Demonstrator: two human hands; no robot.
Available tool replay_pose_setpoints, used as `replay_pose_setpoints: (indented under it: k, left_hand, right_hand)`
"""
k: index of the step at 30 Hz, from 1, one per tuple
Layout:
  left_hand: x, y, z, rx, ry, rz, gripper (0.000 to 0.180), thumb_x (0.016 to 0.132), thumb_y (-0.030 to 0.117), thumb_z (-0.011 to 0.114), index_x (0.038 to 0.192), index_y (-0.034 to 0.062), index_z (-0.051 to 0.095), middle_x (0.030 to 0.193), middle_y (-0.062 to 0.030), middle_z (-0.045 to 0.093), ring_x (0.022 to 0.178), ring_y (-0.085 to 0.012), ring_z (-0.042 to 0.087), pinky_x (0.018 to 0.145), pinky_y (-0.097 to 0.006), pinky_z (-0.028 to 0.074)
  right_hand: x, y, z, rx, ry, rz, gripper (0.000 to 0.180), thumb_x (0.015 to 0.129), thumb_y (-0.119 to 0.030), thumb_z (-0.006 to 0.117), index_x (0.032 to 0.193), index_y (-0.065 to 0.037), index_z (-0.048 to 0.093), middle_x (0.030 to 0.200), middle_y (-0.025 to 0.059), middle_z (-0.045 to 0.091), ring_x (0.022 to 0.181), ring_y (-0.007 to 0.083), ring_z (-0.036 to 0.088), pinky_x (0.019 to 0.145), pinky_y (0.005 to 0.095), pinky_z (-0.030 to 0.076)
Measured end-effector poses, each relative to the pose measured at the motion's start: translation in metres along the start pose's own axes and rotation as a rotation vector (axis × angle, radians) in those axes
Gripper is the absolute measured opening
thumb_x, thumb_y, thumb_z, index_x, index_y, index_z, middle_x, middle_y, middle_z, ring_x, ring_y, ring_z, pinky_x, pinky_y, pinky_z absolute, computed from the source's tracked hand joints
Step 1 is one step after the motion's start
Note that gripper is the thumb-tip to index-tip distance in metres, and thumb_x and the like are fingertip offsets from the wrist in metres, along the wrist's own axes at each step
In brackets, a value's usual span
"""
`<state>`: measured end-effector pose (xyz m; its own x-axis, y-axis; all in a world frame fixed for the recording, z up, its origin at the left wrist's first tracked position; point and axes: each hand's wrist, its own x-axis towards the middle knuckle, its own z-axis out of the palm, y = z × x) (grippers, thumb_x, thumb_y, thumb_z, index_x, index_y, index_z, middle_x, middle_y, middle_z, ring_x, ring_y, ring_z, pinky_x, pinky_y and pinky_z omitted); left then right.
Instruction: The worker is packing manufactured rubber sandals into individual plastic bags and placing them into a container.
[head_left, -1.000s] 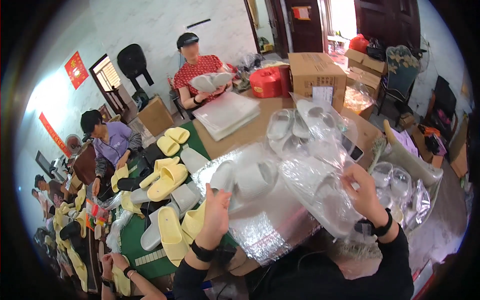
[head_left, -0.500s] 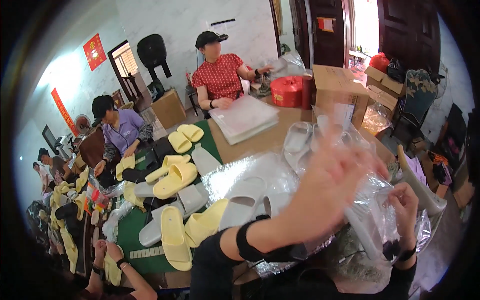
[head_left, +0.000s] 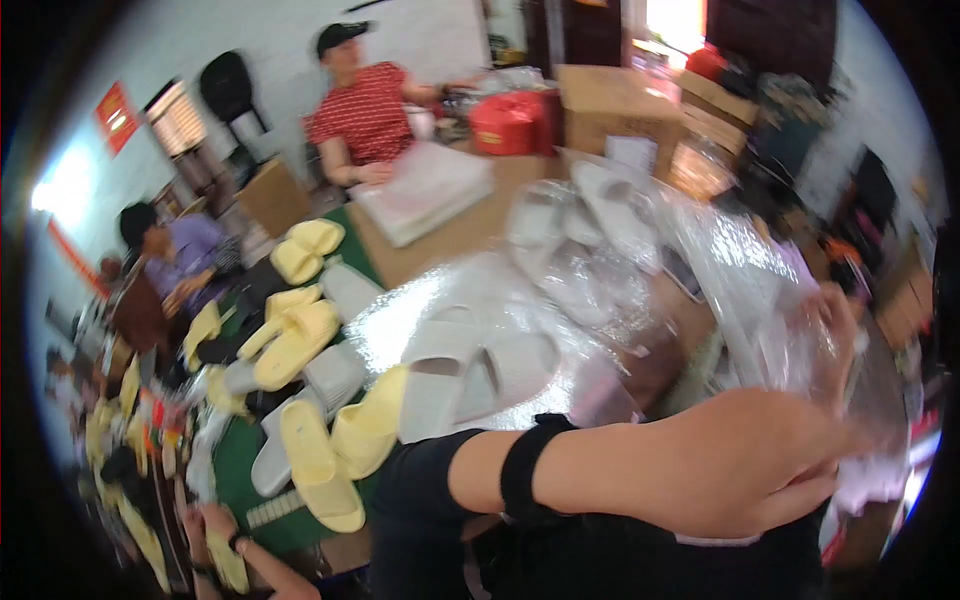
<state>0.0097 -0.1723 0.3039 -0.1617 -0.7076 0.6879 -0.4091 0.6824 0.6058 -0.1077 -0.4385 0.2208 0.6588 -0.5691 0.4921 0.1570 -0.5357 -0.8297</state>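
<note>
A clear plastic bag (head_left: 740,290) hangs crumpled and shiny at the right side of the table, streaked by glare. My right hand (head_left: 832,335) is closed on the edge of this bag. My left forearm reaches across the lower right, and my left hand (head_left: 815,465) is low beside the bag; motion smears its fingers, so what it holds cannot be made out. Grey slides (head_left: 610,205) in clear wrap lie beyond the bag. More grey slides (head_left: 440,365) rest on a silvery plastic sheet (head_left: 400,310) left of my forearm.
Yellow slides (head_left: 320,465) and grey ones cover the green mat (head_left: 235,470) at left. A stack of clear bags (head_left: 430,190) lies before a person in red (head_left: 365,115). A red round container (head_left: 507,123) and a cardboard box (head_left: 615,110) stand behind. Another person's hands (head_left: 210,525) are at lower left.
My left hand has swung down and right from above the bag. My right hand has risen with the bag. The whole view has turned, shifting the table leftward.
</note>
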Motion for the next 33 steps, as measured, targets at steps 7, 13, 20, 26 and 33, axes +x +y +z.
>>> replay_pose_setpoints:
  k: [7, 13, 20, 26, 33]
  left_hand:
    - [-0.058, -0.111, 0.076, 0.166, -0.04, -0.867, 0.049, 0.088, 0.034, 0.057, 0.12, -0.0026, 0.05, 0.102, -0.0216, 0.061, 0.093, -0.0378, 0.059, 0.08, -0.041, 0.047]
    - [-0.107, -0.197, 0.118, 0.206, -0.123, -1.085, 0.064, 0.086, 0.039, 0.058, 0.133, 0.0008, 0.038, 0.114, -0.029, 0.055, 0.107, -0.0409, 0.054, 0.089, -0.043, 0.044]
    - [-0.115, -0.213, 0.131, -0.108, -0.011, -1.192, 0.079, 0.081, 0.043, 0.063, 0.135, -0.0042, 0.029, 0.121, -0.0297, 0.05, 0.115, -0.0352, 0.051, 0.096, -0.038, 0.04]
    - [-0.161, -0.273, 0.199, -0.249, 0.258, -1.577, 0.112, 0.078, 0.045, 0.066, 0.139, -0.0099, -0.01, 0.13, -0.0323, 0.042, 0.118, -0.0395, 0.047, 0.094, -0.037, 0.042]
    - [-0.152, -0.285, 0.204, -0.436, 0.297, -1.504, 0.032, 0.088, 0.021, 0.052, 0.108, -0.0026, 0.057, 0.095, -0.0142, 0.062, 0.093, -0.023, 0.057, 0.08, -0.035, 0.043]
  right_hand:
    - [0.022, -0.012, -0.04, 0.059, 0.45, -0.233, 0.022, 0.082, -0.002, 0.062, 0.104, 0.001, 0.058, 0.086, 0.0001, 0.06, 0.075, 0.0065, 0.057, 0.066, 0.02, 0.047]
    - [0.018, 0.073, -0.115, -0.193, 0.467, 0.045, 0.036, 0.08, 0.003, 0.057, 0.116, 0.003, 0.056, 0.095, 0.0039, 0.064, 0.083, 0.0111, 0.06, 0.075, 0.0241, 0.048]
    - [-0.018, 0.195, -0.13, -0.876, 0.293, 0.003, 0.028, 0.083, -0.01, 0.052, 0.106, 0.002, 0.061, 0.099, 0.0166, 0.065, 0.096, 0.0234, 0.061, 0.087, 0.0328, 0.045]
    - [-0.046, 0.237, -0.111, -0.645, -0.111, 0.168, 0.049, 0.082, -0.012, 0.055, 0.13, -0.005, 0.046, 0.124, 0.0152, 0.05, 0.111, 0.0297, 0.05, 0.095, 0.0354, 0.038]
    - [-0.055, 0.187, -0.081, -1.073, -0.082, 0.192, 0.066, 0.083, -0.009, 0.057, 0.142, -0.015, 0.029, 0.146, 0.019, 0.029, 0.131, 0.0381, 0.034, 0.103, 0.0419, 0.034]
